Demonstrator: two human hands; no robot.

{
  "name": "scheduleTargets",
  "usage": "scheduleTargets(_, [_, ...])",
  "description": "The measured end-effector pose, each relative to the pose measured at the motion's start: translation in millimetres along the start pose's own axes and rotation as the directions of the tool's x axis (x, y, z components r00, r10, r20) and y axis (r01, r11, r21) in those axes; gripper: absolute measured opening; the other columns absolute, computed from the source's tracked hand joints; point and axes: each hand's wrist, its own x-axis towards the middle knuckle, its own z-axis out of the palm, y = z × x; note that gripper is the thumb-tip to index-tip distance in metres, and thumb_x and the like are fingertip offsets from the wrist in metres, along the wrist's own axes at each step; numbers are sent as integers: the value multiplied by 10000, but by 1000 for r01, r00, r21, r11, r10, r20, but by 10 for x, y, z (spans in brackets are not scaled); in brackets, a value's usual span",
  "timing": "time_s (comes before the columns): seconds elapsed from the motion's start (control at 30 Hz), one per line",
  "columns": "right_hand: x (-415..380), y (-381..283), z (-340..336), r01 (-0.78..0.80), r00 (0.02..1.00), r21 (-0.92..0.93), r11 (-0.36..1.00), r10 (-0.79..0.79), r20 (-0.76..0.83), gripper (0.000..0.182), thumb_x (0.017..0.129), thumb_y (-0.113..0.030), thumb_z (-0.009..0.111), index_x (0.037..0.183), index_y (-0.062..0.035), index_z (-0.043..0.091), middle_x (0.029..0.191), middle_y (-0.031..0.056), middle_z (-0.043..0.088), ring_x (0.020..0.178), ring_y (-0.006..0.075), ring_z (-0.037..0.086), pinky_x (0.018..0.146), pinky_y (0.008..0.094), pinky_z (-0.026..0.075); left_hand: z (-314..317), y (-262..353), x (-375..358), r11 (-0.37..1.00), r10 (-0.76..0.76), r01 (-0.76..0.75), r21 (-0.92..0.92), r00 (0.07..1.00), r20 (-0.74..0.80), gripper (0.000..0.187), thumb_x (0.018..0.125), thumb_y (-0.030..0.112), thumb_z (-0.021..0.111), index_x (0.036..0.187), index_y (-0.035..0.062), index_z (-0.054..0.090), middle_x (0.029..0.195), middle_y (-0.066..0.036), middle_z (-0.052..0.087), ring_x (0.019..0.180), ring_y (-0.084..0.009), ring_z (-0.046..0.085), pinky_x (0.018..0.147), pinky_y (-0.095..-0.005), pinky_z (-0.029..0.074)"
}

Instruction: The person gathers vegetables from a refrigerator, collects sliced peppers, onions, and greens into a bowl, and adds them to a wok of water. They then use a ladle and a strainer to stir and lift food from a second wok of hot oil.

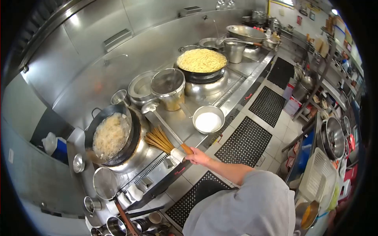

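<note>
My right hand point(198, 157) is closed around the wooden end of a long-handled ladle point(167, 128). The bowl of the ladle lies on the steel stove top, beside a strainer pot. Just under the handle rests a bamboo wok brush point(159, 139), its pale wrapped end close to my fingers. To the left, a black wok point(136, 135) holds pale golden food point(112, 135) in foaming liquid. A metal pan of white contents point(208, 121) stands beyond my hand. My left hand is out of view.
A wok heaped with yellow noodles point(202, 61) sits on the farther burner. A mesh-topped pot point(168, 88) stands between the woks. A round skimmer point(105, 183) lies at the lower left. Black rubber mats point(244, 141) cover the floor; crowded shelves point(334, 86) line the right.
</note>
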Motion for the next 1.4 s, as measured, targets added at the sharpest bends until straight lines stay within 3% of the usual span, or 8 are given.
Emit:
scheduleTargets(0.47, [-928,-63,711,181,978,-56,982,-173,115,545,854,-97,646,1331,-49,385,805,-2,511,568,62,482,488,226,404,152,843,360,842,156,-29,-539,969,191,554,808,208,683,1274,-23,491,1316,-257,454,1150,-362,509,913,-391,499])
scheduleTargets(0.67, [-282,-755,894,206,968,-206,957,-169,184,552,875,-146,657,1332,-45,365,700,7,531,463,64,462,406,228,391,226,1005,481,933,3,-6,-359,1000,-10,450,872,65,573,1248,-155,461,1327,-243,484,1228,-361,467,949,-390,496])
scheduleTargets(0.7, [-235,-896,916,168,973,-206,964,-129,191,545,871,-149,661,1325,-45,378,670,0,522,442,63,449,388,232,388,179,1053,541,995,-19,34,-98,988,154,466,884,57,561,1277,-156,429,1328,-266,476,1218,-360,481,910,-372,521])
scheduleTargets(0.73, [-157,-998,979,125,973,-208,970,-79,215,538,868,-153,665,1318,-44,391,639,-8,513,422,63,437,369,235,385,345,1127,351,868,88,-349,353,808,583,614,854,118,631,1334,-149,357,1418,-202,410,1288,-355,409,1018,-385,436])
scheduleTargets(0.8, [-19,-978,984,65,990,-288,955,-25,142,507,870,-151,659,1302,-44,416,629,-13,507,426,62,437,368,229,385,444,980,958,955,-253,282,-93,937,240,198,987,184,433,910,26,523,551,13,377,402,-70,354,332,-168,224])
scheduleTargets(0.9, [77,-1024,849,36,965,-303,952,46,257,469,854,-107,646,1274,-47,448,658,-9,519,437,63,437,373,218,390,374,952,1170,894,-312,424,-148,823,475,127,993,167,456,956,49,487,634,25,366,435,-35,298,346,-186,217])
scheduleTargets(1.2, [-30,-1460,732,38,991,-755,655,71,111,559,815,-67,634,1334,-32,429,658,32,546,432,88,466,379,256,400,621,953,312,957,-19,-65,284,959,284,135,964,118,482,1044,122,374,713,4,418,491,-71,344,413,-221,312])
scheduleTargets(1.4, [284,-1724,936,230,973,-973,24,-21,230,554,799,-149,595,1329,-74,452,868,216,654,763,344,654,682,426,525,758,1476,588,908,121,-255,331,918,377,126,947,72,473,1035,100,387,675,24,394,487,-53,346,404,-213,300])
